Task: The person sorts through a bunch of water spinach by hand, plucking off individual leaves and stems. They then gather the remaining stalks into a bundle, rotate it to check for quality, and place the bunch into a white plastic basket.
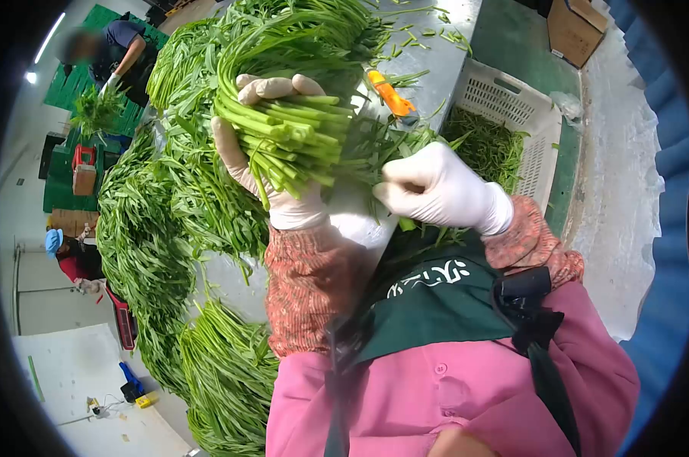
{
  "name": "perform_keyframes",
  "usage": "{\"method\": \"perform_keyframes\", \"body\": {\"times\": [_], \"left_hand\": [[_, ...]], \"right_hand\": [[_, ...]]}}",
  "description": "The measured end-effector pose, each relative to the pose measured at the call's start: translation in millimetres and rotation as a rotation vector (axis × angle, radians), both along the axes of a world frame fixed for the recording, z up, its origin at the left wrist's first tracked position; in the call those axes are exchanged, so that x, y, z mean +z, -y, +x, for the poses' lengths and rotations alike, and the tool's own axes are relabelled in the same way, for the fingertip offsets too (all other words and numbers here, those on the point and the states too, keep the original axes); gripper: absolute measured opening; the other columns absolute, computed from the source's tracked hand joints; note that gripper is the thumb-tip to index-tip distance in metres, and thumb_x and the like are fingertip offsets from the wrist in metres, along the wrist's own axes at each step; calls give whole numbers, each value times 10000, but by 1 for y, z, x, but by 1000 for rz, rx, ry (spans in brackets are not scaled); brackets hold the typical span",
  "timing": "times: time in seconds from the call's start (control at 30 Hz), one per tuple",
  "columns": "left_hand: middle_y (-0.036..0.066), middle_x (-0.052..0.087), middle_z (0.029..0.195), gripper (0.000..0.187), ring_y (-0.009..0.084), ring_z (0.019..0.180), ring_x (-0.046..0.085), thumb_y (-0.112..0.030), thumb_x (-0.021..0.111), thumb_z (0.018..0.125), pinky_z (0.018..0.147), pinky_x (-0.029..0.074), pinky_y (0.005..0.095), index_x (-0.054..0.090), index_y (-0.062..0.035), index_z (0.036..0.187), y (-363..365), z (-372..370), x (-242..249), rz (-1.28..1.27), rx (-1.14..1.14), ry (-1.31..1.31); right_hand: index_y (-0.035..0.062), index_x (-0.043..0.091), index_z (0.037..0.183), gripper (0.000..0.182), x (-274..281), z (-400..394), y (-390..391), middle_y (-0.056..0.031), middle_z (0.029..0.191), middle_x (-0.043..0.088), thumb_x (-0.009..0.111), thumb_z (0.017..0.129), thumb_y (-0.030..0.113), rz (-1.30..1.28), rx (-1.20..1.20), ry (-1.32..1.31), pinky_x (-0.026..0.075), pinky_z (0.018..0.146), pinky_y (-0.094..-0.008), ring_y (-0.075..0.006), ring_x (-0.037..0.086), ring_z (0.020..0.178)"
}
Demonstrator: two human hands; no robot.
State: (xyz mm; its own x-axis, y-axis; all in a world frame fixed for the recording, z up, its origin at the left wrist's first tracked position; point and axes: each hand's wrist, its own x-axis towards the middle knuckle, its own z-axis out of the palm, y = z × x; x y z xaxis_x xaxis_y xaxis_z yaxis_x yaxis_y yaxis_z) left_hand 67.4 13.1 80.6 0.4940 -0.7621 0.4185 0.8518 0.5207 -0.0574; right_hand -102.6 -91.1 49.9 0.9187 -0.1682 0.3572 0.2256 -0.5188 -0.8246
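My left hand (pixel 272 152), in a white glove, is wrapped round a thick bunch of leafy green stems (pixel 302 133) that look like water spinach. The stem ends face right, towards my other hand, while the leaves trail back over the heap. Close by on the right, my right hand (pixel 436 186), also gloved, is closed with its fingers curled in. Whatever may be in those fingers is hidden; loose green leaves show beside and beneath it. An orange-handled cutting tool (pixel 390 93) lies on the metal table (pixel 443 72) beyond my hands.
Large heaps of the same greens (pixel 142 228) cover the table's left side, with another pile (pixel 226 373) nearer me. A white plastic crate (pixel 504 99) holding green trimmings stands at right. Cut stem pieces (pixel 409 38) litter the table. A cardboard box (pixel 577 30) and two people are farther off.
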Motion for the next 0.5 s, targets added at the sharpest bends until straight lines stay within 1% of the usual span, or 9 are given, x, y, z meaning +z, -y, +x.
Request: {"method": "perform_keyframes", "body": {"times": [0.03,0.1,0.2,0.23,0.3,0.37,0.4,0.43,0.5], "left_hand": [[16,609,1038,409,182,1044,569,-247,719,875,1114,326,477,584,-45,1204,0,1,-1,-6,-1,-4],[16,615,1059,398,184,1072,568,-254,720,873,1115,328,467,588,-50,1188,1,2,0,-9,15,24],[25,622,1092,403,191,1118,559,-286,723,868,1119,328,458,592,-59,1174,-4,10,5,-7,18,57],[25,621,1097,406,192,1121,558,-290,726,866,1120,327,457,593,-60,1174,-6,13,6,-9,26,66],[26,620,1109,413,195,1127,556,-298,730,860,1124,326,457,596,-64,1173,-8,17,5,-2,41,81],[31,622,1125,425,200,1127,559,-307,734,856,1123,332,466,596,-68,1179,-8,12,2,22,62,69],[34,622,1133,431,202,1127,560,-312,735,853,1122,335,470,596,-70,1181,-6,9,2,32,68,68],[36,623,1142,436,205,1127,562,-317,737,851,1122,338,475,596,-72,1184,-3,7,2,36,76,68],[52,622,1162,464,211,1137,562,-322,735,853,1128,335,486,586,-65,1210,0,-1,5,-19,51,41]], "right_hand": [[54,509,626,293,0,-7,7,-158,556,478,631,848,202,24,4,-87,399,482,-401,-314,511,480],[49,492,617,269,-12,-17,20,-120,521,437,632,832,129,-333,-120,-94,373,457,-344,-211,455,421],[90,610,636,299,-49,-25,41,-143,605,593,654,829,314,-671,-278,-271,472,542,-450,-338,624,589],[98,707,845,286,-53,-27,48,-150,707,648,664,826,380,-789,-248,-476,498,585,-459,-350,643,642],[83,672,1151,431,-49,-27,41,-125,812,694,698,838,379,-733,-350,-210,506,580,-391,-270,654,617],[78,566,1328,562,-1,-14,20,-88,857,698,728,857,337,-45,-190,-237,495,594,-306,-144,619,609],[61,563,1324,526,20,-6,10,-63,846,687,731,876,278,53,-130,-245,481,618,-253,-69,569,631],[54,589,1299,445,32,2,3,-75,887,692,689,906,238,89,-43,-193,499,661,-262,-94,595,682],[32,617,1264,362,15,26,-11,-53,938,712,655,926,154,94,-20,-22,506,704,-262,-85,604,749]]}}
